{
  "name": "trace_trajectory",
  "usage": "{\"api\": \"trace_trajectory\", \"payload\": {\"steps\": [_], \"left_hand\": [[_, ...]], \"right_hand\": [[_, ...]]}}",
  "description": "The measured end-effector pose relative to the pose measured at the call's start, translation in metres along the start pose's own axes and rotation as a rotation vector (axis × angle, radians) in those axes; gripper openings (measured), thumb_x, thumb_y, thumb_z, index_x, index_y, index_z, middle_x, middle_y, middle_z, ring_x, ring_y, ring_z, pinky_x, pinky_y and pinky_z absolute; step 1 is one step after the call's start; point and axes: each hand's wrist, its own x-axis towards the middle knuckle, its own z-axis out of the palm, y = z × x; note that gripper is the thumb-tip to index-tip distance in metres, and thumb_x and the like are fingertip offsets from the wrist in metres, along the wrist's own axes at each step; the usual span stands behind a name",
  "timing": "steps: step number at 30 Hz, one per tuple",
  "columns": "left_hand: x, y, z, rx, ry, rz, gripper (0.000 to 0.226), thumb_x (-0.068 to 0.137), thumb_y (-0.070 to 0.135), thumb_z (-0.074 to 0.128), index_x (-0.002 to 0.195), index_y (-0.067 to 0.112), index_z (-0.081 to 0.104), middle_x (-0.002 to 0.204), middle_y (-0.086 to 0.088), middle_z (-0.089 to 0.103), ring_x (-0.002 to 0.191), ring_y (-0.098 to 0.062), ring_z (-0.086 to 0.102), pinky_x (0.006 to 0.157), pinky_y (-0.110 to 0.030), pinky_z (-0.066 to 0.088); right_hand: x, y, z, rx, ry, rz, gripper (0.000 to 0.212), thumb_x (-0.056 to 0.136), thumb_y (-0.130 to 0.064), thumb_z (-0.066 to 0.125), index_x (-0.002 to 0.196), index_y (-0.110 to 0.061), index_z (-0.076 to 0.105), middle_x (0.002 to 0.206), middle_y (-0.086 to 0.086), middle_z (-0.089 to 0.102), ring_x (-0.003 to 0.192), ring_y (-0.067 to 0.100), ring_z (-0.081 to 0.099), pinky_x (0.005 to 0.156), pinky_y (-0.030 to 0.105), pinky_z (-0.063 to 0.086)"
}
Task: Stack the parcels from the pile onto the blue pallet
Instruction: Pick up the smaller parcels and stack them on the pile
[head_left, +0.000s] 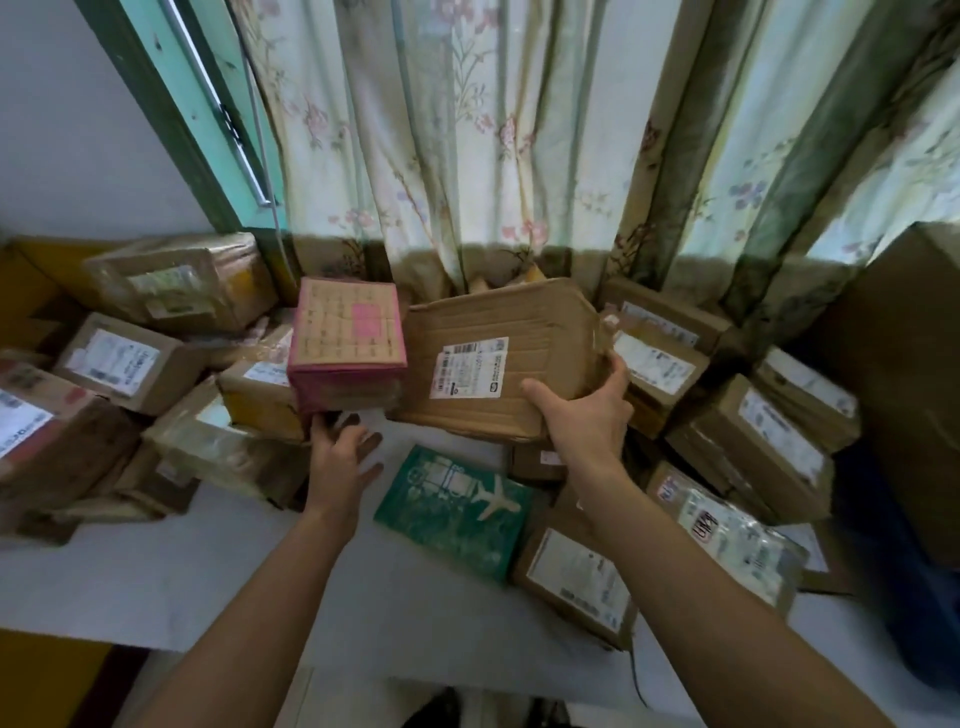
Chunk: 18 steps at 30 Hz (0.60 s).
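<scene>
A pile of cardboard parcels covers a white table (234, 571) under a flowered curtain. My right hand (587, 415) grips the near right corner of a large flat brown parcel (498, 358) with a white label, holding it tilted above the pile. My left hand (340, 457) reaches under a pink-edged box (345, 338), its spread fingers touching the box's lower front edge. Below the two lies a green parcel (457, 509) printed with an aeroplane. No blue pallet is in view.
Several labelled brown boxes are heaped at the left (114, 358) and right (769, 436). A clear-wrapped packet (727, 530) and a brown box (576, 577) lie near the table's front right. A dark tall carton (914, 364) stands at the far right.
</scene>
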Motion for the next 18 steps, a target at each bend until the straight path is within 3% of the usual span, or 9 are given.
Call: {"api": "trace_trajectory", "payload": {"steps": [3, 6, 8, 12, 14, 16, 18], "left_hand": [[-0.003, 0.006, 0.005, 0.017, -0.036, -0.024, 0.04, 0.1, 0.022, 0.052, 0.139, 0.031, 0.047, 0.131, -0.002, 0.062, 0.116, -0.024, 0.064, 0.091, -0.047, 0.053], [-0.009, 0.013, 0.01, 0.069, -0.098, -0.085, 0.014, 0.103, 0.024, 0.05, 0.11, 0.031, 0.06, 0.125, -0.004, 0.065, 0.112, -0.021, 0.063, 0.096, -0.048, 0.05], [-0.01, 0.012, 0.012, 0.097, -0.175, -0.126, 0.014, 0.106, 0.024, 0.047, 0.105, 0.027, 0.061, 0.126, -0.004, 0.061, 0.118, -0.023, 0.06, 0.099, -0.046, 0.047], [-0.016, 0.002, 0.023, 0.165, -0.328, -0.172, 0.025, 0.104, 0.025, 0.051, 0.125, 0.013, 0.057, 0.118, -0.003, 0.061, 0.128, -0.027, 0.055, 0.089, -0.041, 0.044], [-0.021, -0.005, 0.03, 0.261, -0.418, -0.155, 0.029, 0.102, 0.02, 0.056, 0.13, 0.011, 0.054, 0.129, -0.006, 0.059, 0.127, -0.026, 0.054, 0.096, -0.043, 0.044], [-0.026, -0.013, 0.038, 0.405, -0.535, -0.066, 0.05, 0.098, 0.011, 0.063, 0.145, 0.011, 0.045, 0.145, -0.005, 0.051, 0.13, -0.024, 0.052, 0.104, -0.045, 0.046], [-0.038, -0.016, 0.049, 0.454, -0.623, 0.015, 0.071, 0.094, 0.009, 0.069, 0.155, 0.016, 0.034, 0.149, 0.0, 0.047, 0.133, -0.022, 0.049, 0.107, -0.047, 0.047]], "right_hand": [[-0.006, 0.003, -0.02, 0.052, 0.072, -0.002, 0.111, 0.069, -0.05, 0.088, 0.154, -0.041, 0.018, 0.151, 0.009, 0.036, 0.137, 0.033, 0.04, 0.112, 0.056, 0.041], [-0.019, 0.007, -0.034, 0.092, 0.12, 0.0, 0.111, 0.066, -0.054, 0.088, 0.154, -0.041, 0.02, 0.151, 0.006, 0.039, 0.135, 0.031, 0.044, 0.109, 0.056, 0.045], [-0.031, 0.01, -0.041, 0.11, 0.153, 0.009, 0.112, 0.065, -0.057, 0.088, 0.153, -0.042, 0.02, 0.151, 0.004, 0.039, 0.134, 0.03, 0.045, 0.107, 0.056, 0.046], [-0.053, 0.017, -0.063, 0.125, 0.224, -0.01, 0.111, 0.066, -0.057, 0.088, 0.153, -0.041, 0.022, 0.152, 0.003, 0.038, 0.134, 0.028, 0.045, 0.108, 0.055, 0.046], [-0.066, 0.022, -0.077, 0.16, 0.252, -0.012, 0.115, 0.059, -0.062, 0.088, 0.151, -0.044, 0.022, 0.152, 0.002, 0.038, 0.135, 0.027, 0.046, 0.107, 0.056, 0.048], [-0.076, 0.028, -0.095, 0.222, 0.27, 0.006, 0.116, 0.053, -0.066, 0.088, 0.148, -0.047, 0.025, 0.15, 0.0, 0.041, 0.132, 0.026, 0.05, 0.103, 0.055, 0.052], [-0.086, 0.033, -0.115, 0.315, 0.271, 0.026, 0.108, 0.062, -0.056, 0.09, 0.149, -0.042, 0.028, 0.146, -0.001, 0.046, 0.125, 0.025, 0.057, 0.098, 0.052, 0.056]]}}
